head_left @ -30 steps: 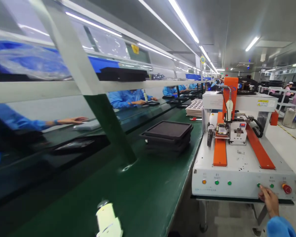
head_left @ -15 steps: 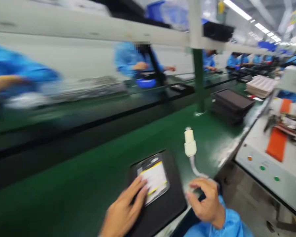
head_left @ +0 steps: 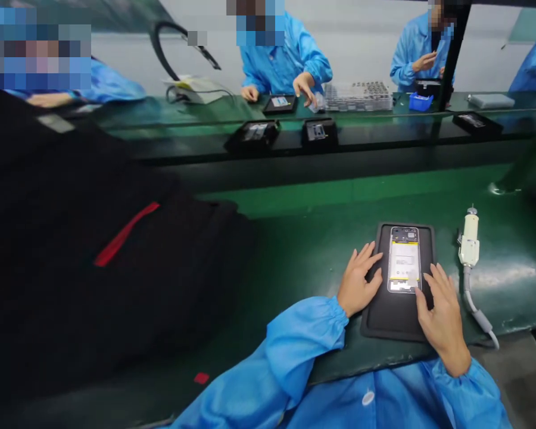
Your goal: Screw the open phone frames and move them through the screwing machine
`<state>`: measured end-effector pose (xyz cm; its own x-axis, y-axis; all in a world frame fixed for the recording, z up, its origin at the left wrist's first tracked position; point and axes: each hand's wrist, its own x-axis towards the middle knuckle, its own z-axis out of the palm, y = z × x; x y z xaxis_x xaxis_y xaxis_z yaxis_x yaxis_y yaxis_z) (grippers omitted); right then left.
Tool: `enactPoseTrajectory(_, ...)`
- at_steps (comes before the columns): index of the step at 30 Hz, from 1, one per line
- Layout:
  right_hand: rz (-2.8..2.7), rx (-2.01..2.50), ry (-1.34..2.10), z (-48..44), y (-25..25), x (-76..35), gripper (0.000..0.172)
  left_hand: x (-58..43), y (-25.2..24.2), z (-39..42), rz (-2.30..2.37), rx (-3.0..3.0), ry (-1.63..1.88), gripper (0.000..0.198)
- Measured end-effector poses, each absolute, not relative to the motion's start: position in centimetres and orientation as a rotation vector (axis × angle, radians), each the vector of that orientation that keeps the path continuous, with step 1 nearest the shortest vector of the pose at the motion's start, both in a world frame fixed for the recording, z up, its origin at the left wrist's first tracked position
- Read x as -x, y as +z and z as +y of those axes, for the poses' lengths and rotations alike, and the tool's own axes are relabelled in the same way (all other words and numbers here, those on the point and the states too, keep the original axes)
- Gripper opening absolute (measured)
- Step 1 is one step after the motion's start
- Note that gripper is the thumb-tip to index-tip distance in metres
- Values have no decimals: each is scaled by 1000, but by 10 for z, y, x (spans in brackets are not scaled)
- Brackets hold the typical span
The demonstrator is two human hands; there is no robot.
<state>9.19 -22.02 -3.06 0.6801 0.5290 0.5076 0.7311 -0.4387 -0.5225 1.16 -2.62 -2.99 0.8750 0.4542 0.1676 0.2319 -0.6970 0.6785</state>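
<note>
An opened smartphone point(head_left: 404, 260) with a white, yellow-edged battery lies face-down in a black tray point(head_left: 393, 319) at the front of the green bench. At the tray's left edge rests my left hand point(head_left: 360, 280), its fingers spread. On the other side, my right hand point(head_left: 440, 310) is open, thumb close to the phone's lower right corner and fingers along the tray's right edge. Neither hand grips anything. To the right lies a cream-coloured handheld tool point(head_left: 469, 239) with a metal tip and a grey cable.
A person in a dark jacket point(head_left: 93, 238) fills the left side, close to me. Behind the bench, a dark conveyor point(head_left: 312, 170) carries several black trays with phone parts. Co-workers in blue smocks point(head_left: 286, 53) sit across it. A green post point(head_left: 518, 161) stands at the right.
My view has swung left, bringing the dark-jacketed person into sight. My left hand has moved off the phone to the tray's left edge; my right hand has come to the tray's right side.
</note>
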Motion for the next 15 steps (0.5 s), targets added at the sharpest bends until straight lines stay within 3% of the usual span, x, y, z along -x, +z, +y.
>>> enactPoseTrajectory(11,-868,2049,-214,-226,-31,-96,27,-9,-31,-24,468,-2306,418,41)
enactPoseTrajectory(15,-765,2060,-197,-228,-32,-98,28,-11,-11,-26,491,-2203,511,41)
